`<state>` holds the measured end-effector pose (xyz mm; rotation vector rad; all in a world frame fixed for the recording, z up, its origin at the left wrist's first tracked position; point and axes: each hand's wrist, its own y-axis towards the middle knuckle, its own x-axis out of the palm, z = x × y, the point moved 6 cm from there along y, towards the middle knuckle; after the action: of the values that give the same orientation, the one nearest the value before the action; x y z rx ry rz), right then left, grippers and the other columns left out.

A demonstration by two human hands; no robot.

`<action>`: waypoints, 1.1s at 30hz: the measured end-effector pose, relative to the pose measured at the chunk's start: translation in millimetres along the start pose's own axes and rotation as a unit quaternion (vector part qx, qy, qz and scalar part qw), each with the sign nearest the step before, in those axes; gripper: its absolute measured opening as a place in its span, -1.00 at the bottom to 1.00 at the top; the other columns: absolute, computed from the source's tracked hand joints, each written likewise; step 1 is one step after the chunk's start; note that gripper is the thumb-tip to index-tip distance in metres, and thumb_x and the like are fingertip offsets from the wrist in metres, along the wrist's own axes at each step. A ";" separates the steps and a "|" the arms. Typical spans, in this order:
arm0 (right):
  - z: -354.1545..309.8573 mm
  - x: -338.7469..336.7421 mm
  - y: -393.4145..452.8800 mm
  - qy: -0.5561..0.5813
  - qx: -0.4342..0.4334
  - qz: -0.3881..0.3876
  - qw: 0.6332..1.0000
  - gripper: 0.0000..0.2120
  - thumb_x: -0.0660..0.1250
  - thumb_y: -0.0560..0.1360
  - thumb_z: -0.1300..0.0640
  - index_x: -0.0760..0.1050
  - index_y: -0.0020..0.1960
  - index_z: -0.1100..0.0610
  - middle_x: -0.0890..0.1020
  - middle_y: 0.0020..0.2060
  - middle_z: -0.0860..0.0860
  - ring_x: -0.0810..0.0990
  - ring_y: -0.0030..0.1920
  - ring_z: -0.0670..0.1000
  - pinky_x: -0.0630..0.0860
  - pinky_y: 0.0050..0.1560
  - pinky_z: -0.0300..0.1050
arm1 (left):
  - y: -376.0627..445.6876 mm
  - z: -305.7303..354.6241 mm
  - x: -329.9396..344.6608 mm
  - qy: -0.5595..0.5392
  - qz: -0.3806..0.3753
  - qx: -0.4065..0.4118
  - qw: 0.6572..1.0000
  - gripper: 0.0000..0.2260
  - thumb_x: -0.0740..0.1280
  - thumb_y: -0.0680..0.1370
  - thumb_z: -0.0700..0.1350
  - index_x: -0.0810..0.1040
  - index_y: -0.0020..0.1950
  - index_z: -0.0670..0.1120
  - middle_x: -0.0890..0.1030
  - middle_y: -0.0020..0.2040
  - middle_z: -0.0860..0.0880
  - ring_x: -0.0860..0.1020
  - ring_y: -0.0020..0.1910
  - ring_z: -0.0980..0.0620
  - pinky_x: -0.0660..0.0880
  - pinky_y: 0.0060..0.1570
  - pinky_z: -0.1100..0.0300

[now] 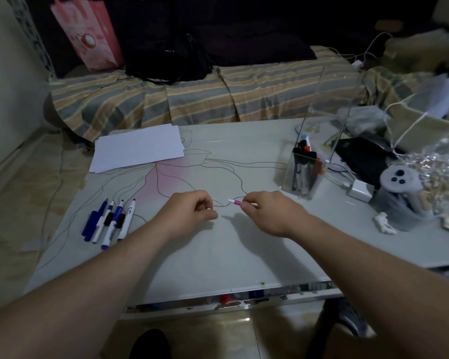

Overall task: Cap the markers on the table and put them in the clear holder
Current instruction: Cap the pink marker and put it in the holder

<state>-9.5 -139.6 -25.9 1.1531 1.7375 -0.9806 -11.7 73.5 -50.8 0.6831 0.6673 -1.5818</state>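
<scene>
Right hand: the right hand (267, 212) hovers just above the table (218, 255), fingers curled, pinching a pink marker (236, 202) by its barrel.
Pink marker: uncapped; white tip and pink collar stick out leftward from the fingers, pointing toward the other hand. The rest of the barrel is hidden in the grip.
Left hand: the left hand (191, 209) sits close to the left of the marker tip, not touching it. Fingers curled inward, thumb against forefinger. A small pale object shows between the fingertips; whether it is the cap cannot be told.
Loose markers: a row of markers (109, 221) lies on the table well to the left of the left hand, side by side, tips pointing away from the person. Blue, white and black barrels are visible; some show bare tips.
Clear holder: the clear holder (305, 174) stands upright on the right part of the table, beyond the right hand and apart from it. Several markers stand inside, with black and orange ends uppermost.
Paper: a stack of white sheets (138, 149) lies at the far left corner.
Clutter: a white charger (359, 190) and a grey controller (399, 180) sit right of the holder.
Background: a striped bed cover (192, 99) runs behind the table.
</scene>
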 end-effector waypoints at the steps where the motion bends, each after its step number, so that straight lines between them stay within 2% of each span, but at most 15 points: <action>1: -2.1 -1.3 0.4 -0.003 -0.005 0.004 1.000 -0.66 0.08 0.63 -0.24 0.57 0.17 -0.16 0.64 0.02 -0.01 0.54 0.01 0.11 0.56 0.02 0.03 | 0.4 -0.5 -0.3 0.002 0.006 -0.002 1.000 -0.85 0.51 0.43 0.06 0.58 -0.16 0.07 0.58 -0.29 0.10 0.47 -0.34 0.18 0.41 -0.26 0.23; 5: -4.4 -7.8 -0.3 -0.032 -0.025 0.035 0.999 -0.69 0.12 0.62 -0.25 0.58 0.15 -0.20 0.63 -0.05 -0.06 0.54 -0.02 0.08 0.53 -0.10 -0.02 | 2.2 -0.8 2.0 -0.038 0.008 -0.016 0.999 -0.84 0.51 0.46 0.04 0.55 -0.13 0.06 0.68 -0.25 0.08 0.56 -0.28 0.13 0.48 -0.17 0.15; 8: -8.4 -13.6 -0.2 -0.042 -0.042 0.067 0.996 -0.70 0.12 0.60 -0.24 0.58 0.11 -0.19 0.63 -0.10 -0.08 0.56 -0.02 0.08 0.51 -0.17 -0.05 | 2.7 2.4 4.5 -0.107 -0.024 -0.007 0.994 -0.86 0.45 0.52 -0.05 0.59 0.05 0.12 0.74 -0.14 0.12 0.64 -0.17 0.09 0.54 0.06 0.07; 10: -11.4 -15.9 0.3 -0.048 -0.051 0.085 0.994 -0.71 0.12 0.59 -0.23 0.57 0.09 -0.18 0.64 -0.10 -0.07 0.58 -0.02 0.10 0.54 -0.16 -0.03 | 2.8 4.3 4.4 -0.113 -0.032 -0.001 0.993 -0.84 0.40 0.57 -0.07 0.65 0.11 0.16 0.74 -0.09 0.18 0.65 -0.16 0.15 0.56 0.12 0.11; 14: -18.8 -18.3 -1.4 -0.076 -0.062 0.106 0.990 -0.73 0.11 0.60 -0.21 0.56 0.05 -0.18 0.57 -0.16 -0.06 0.56 -0.07 0.11 0.42 -0.28 -0.08 | -0.4 8.8 1.7 -0.087 -0.026 0.011 0.996 -0.81 0.31 0.63 -0.10 0.70 -0.02 0.12 0.67 -0.19 0.28 0.59 -0.24 0.21 0.53 0.00 0.18; 17: -25.3 -19.1 -2.7 -0.081 -0.076 0.114 0.987 -0.71 0.11 0.61 -0.22 0.56 0.04 -0.15 0.56 -0.18 -0.05 0.54 -0.10 0.10 0.36 -0.31 -0.09 | -1.1 11.4 -1.3 -0.097 -0.021 0.014 0.995 -0.80 0.30 0.64 -0.09 0.70 -0.01 0.13 0.67 -0.16 0.26 0.62 -0.20 0.17 0.51 0.01 0.17; 22: -30.8 -20.3 -3.4 -0.085 -0.082 0.115 0.986 -0.68 0.10 0.61 -0.23 0.57 0.05 -0.13 0.56 -0.18 -0.05 0.50 -0.13 0.08 0.29 -0.36 -0.13 | -2.8 15.2 -2.2 -0.089 -0.028 0.032 0.995 -0.81 0.29 0.65 -0.06 0.69 0.02 0.14 0.70 -0.05 0.21 0.62 -0.20 0.21 0.53 0.01 0.14; 26: -35.0 -18.9 -3.6 -0.117 -0.098 0.117 0.981 -0.69 0.09 0.63 -0.21 0.57 0.07 -0.14 0.51 -0.19 -0.05 0.56 -0.10 0.12 0.33 -0.33 -0.10 | -4.2 20.6 -2.2 -0.084 -0.034 0.036 0.995 -0.84 0.31 0.64 -0.05 0.69 0.04 0.13 0.71 -0.08 0.22 0.59 -0.22 0.22 0.52 -0.05 0.22; 30: -42.2 -15.6 -4.2 -0.159 -0.131 0.142 0.968 -0.69 0.09 0.67 -0.18 0.56 0.12 -0.09 0.45 -0.16 -0.04 0.60 -0.06 0.18 0.38 -0.27 -0.08 | -6.4 33.7 -3.7 0.005 0.004 0.069 0.998 -0.85 0.30 0.65 0.01 0.67 0.00 0.11 0.67 -0.20 0.19 0.54 -0.24 0.24 0.43 -0.21 0.25; 33: -44.7 -17.6 -4.6 -0.159 -0.141 0.153 0.965 -0.70 0.07 0.69 -0.14 0.53 0.12 -0.08 0.41 -0.16 -0.07 0.60 -0.06 0.18 0.33 -0.26 -0.08 | -5.8 47.5 -12.3 0.034 0.046 0.092 0.994 -0.84 0.30 0.65 -0.05 0.68 0.01 0.05 0.66 -0.19 0.14 0.55 -0.20 0.18 0.45 -0.16 0.20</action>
<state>-18.5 -105.8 7.4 0.9792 1.3421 -0.6620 -18.8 46.6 -10.0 0.8959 0.5361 -1.5519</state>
